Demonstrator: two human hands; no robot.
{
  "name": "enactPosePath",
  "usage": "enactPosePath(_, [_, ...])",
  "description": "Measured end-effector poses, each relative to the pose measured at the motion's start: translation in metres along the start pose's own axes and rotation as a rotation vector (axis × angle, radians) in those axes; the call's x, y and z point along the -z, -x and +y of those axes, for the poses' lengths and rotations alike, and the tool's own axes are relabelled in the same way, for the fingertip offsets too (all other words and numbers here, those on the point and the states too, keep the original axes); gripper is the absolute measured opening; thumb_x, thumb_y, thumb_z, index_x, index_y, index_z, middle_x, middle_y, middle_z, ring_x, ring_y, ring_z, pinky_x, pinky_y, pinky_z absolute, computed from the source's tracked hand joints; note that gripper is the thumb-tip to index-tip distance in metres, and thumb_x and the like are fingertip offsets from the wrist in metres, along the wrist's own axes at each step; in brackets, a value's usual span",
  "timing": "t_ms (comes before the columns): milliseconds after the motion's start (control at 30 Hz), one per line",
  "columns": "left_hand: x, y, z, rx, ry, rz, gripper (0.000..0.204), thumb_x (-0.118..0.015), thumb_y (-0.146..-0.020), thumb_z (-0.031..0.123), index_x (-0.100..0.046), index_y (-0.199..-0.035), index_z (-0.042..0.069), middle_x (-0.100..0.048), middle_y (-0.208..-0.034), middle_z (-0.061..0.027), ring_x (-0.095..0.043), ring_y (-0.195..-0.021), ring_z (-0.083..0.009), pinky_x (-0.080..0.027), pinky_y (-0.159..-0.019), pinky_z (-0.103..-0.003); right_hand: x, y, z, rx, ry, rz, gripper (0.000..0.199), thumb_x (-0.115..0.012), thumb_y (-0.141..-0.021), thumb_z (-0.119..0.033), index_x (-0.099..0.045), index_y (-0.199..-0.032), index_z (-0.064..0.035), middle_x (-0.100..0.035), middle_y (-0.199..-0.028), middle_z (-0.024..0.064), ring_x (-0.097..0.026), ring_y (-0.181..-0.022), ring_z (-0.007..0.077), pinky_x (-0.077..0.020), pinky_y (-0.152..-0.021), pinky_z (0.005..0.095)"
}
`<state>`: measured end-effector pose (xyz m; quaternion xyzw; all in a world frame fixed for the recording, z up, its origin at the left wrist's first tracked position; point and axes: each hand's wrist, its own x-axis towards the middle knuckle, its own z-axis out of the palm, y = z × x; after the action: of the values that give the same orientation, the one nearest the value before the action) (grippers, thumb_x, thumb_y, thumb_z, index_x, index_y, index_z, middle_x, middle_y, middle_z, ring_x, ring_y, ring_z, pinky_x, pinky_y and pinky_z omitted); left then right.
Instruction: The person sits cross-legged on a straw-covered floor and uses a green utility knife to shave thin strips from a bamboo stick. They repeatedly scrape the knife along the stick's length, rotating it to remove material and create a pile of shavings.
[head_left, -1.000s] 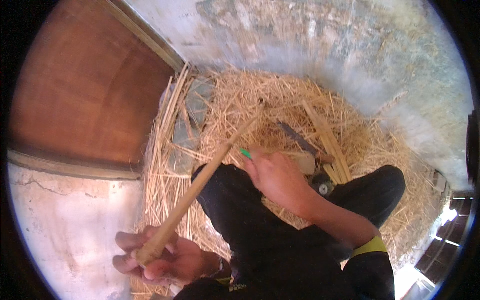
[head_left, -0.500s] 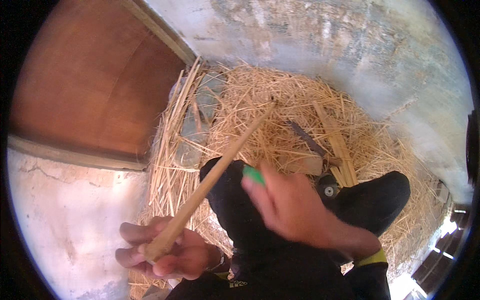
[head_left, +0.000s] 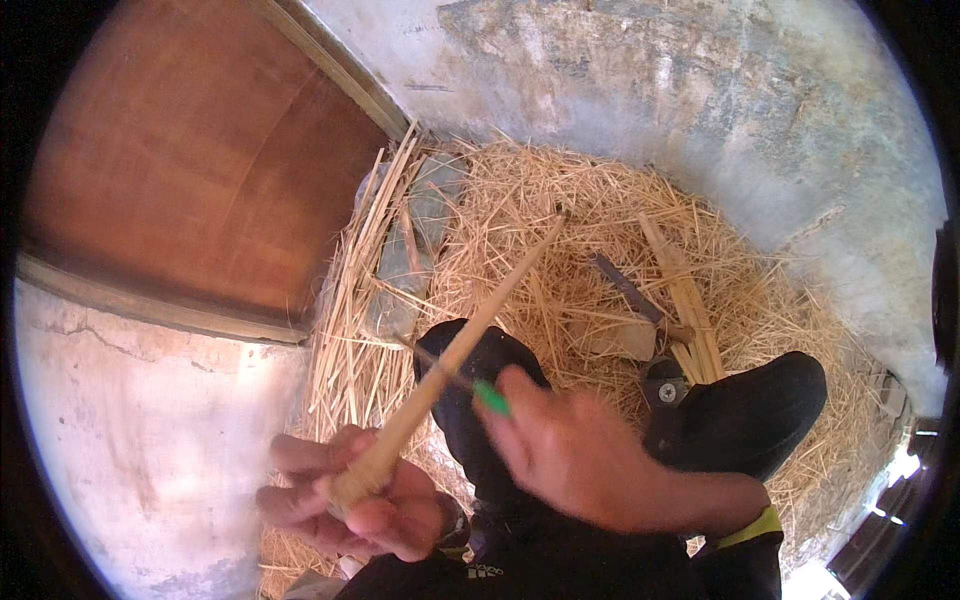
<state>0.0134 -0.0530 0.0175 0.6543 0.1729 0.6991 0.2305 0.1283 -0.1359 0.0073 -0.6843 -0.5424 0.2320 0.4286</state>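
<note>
A long pale wooden stick, peeled and thicker at its near end, slants away from me across the picture. My left hand grips the thick end between thumb and fingers. In my right hand is a knife with a green handle, closed in the fingers. Its thin blade crosses the stick about midway along. Whether the edge bites into the wood cannot be told. My bent knees in dark trousers lie beneath.
Straw and shavings cover the ground. A dark-handled tool and flat wooden strips lie beyond my right hand. Thin split sticks are stacked at the left, by a brown door panel. A stained wall rises behind.
The knife blade now shows across the stick, where only the green handle was visible before. My right hand has shifted slightly down and turned; the whole view has moved a little.
</note>
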Motion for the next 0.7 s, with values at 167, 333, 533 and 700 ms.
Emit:
enactPosePath(167, [0.007,-0.009,-0.003,-0.014,-0.016,-0.03,0.043,-0.063,-0.082,0.039,-0.04,-0.098,0.006,-0.044,-0.072,-0.0118,-0.047,-0.06,-0.0136,-0.032,-0.046,-0.019,0.004,0.005,-0.012,0.133,0.091,-0.02,0.019,-0.057,-0.085,-0.019,-0.046,-0.082,-0.0041,-0.05,-0.048,0.0143,-0.054,-0.042,0.0336,-0.0422,-0.037,0.0416])
enactPosePath(333, [0.002,-0.003,0.0,0.017,0.021,-0.031,0.044,-0.063,-0.081,0.038,-0.04,-0.098,0.005,-0.043,-0.072,-0.0113,-0.047,-0.061,-0.0143,-0.035,-0.045,-0.019,-0.006,-0.004,0.022,-0.167,0.203,0.004,0.021,-0.057,-0.085,-0.022,-0.046,-0.084,-0.005,-0.053,-0.052,0.0144,-0.055,-0.043,0.0317,-0.043,-0.038,0.0421])
enactPosePath(533, [0.001,-0.002,-0.007,-0.049,0.07,-0.029,0.041,-0.06,-0.083,0.038,-0.041,-0.099,0.006,-0.043,-0.073,-0.0122,-0.046,-0.06,-0.0133,-0.036,-0.043,-0.019,-0.004,0.01,-0.003,0.14,0.101,0.025,0.017,-0.049,-0.087,-0.018,-0.043,-0.081,-0.0034,-0.053,-0.05,0.0118,-0.057,-0.041,0.0255,-0.0447,-0.035,0.0383])
enactPosePath(700, [0.001,-0.01,-0.005,-0.042,-0.001,-0.047,0.039,-0.057,-0.085,0.04,-0.041,-0.101,0.009,-0.042,-0.076,-0.0109,-0.046,-0.061,-0.0119,-0.037,-0.049,-0.019,-0.011,-0.007,0.044,-0.034,0.195,0.061,0.019,-0.049,-0.089,-0.02,-0.046,-0.083,-0.0023,-0.053,-0.05,0.0138,-0.056,-0.042,0.029,-0.0455,-0.037,0.0397])
